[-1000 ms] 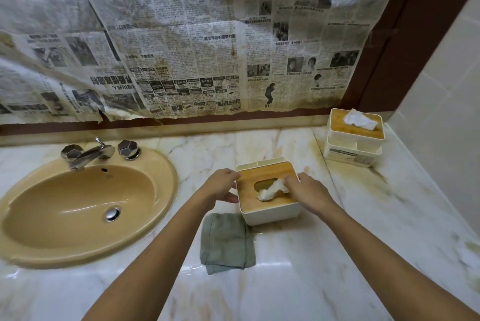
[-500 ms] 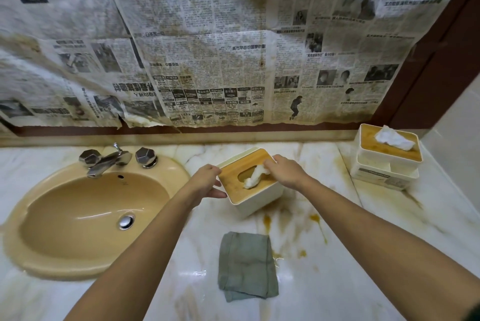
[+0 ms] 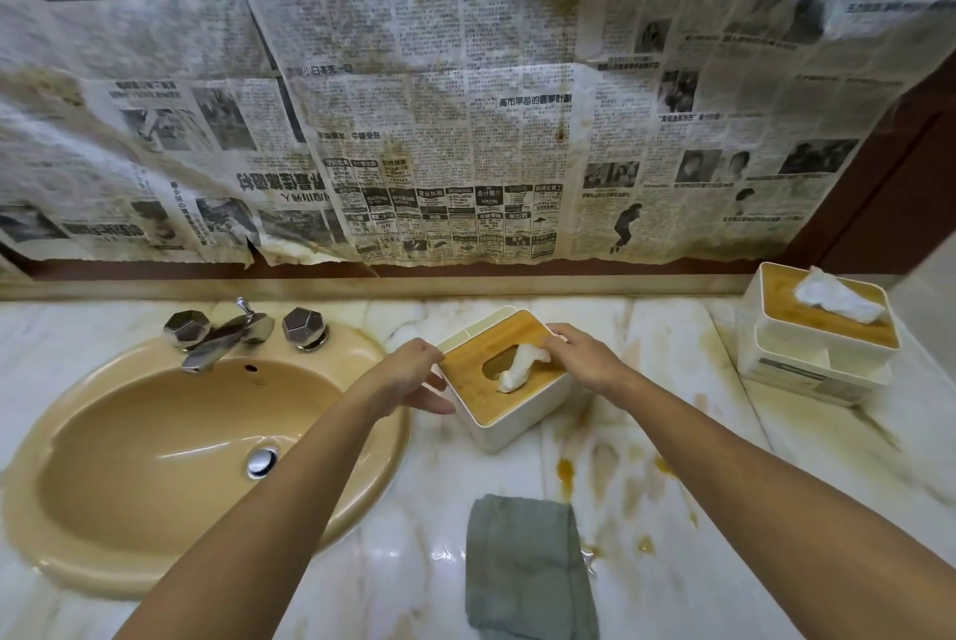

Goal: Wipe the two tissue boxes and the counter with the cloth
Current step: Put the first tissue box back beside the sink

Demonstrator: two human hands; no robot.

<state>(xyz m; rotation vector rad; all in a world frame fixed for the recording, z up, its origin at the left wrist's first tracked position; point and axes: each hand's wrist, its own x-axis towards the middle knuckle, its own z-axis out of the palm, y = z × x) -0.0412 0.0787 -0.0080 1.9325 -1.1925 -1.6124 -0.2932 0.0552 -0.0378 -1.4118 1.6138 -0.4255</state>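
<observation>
Over the last second the box [image 3: 522, 419] has been carried away from the person and toward the sink [image 3: 155, 448]. It now stands turned at an angle just beside the basin's rim, well apart from the cloth [image 3: 527, 567] it had been touching. The move has uncovered a patch of counter [image 3: 698, 562] marked with orange-brown stains [image 3: 566, 468], drips and smears running between the box and the cloth. This looks like clearing the ground before wiping: nothing has been wiped yet, and the cloth lies flat and folded near the counter's front edge, in neither hand. The left hand [image 3: 414, 375] grips the box's left corner, thumb low on the side and fingers curled over the top edge. The right hand [image 3: 584, 360] holds the far right edge with its fingers curled onto the lid. Whether the box is fully set down cannot be told, though it appears to rest on the counter. It is a white box with a wooden lid, and a crumpled tissue [image 3: 520, 365] pokes from the oval slot. Its visible sides look fairly clean. The second box [image 3: 807, 365], of like make, stands at the back right corner, untouched, with brownish streaks on the marble around it.
</observation>
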